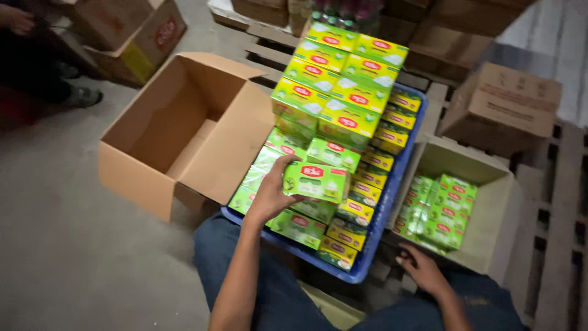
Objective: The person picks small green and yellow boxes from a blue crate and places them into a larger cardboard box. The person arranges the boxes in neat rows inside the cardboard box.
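My left hand [272, 195] grips a green and yellow carton [317, 181] by its left end, just above the cartons packed in a blue crate [375, 244]. Several more green cartons lie flat in the crate, and a tall stack of yellow-green cartons [340, 86] rises at its far end. My right hand [422, 271] rests low with its fingers spread and holding nothing, beside the crate's near right corner and in front of a cardboard box [490, 233]. That box holds several green wrapped packs [438, 211].
An open brown cardboard box [177, 132] stands left of the crate, with nothing inside. A closed box [503, 104] sits on wooden pallets [560, 202] at the right. More boxes [131, 34] and another person's leg and shoe [79, 95] are at the top left. Grey concrete floor [67, 257] lies to the left.
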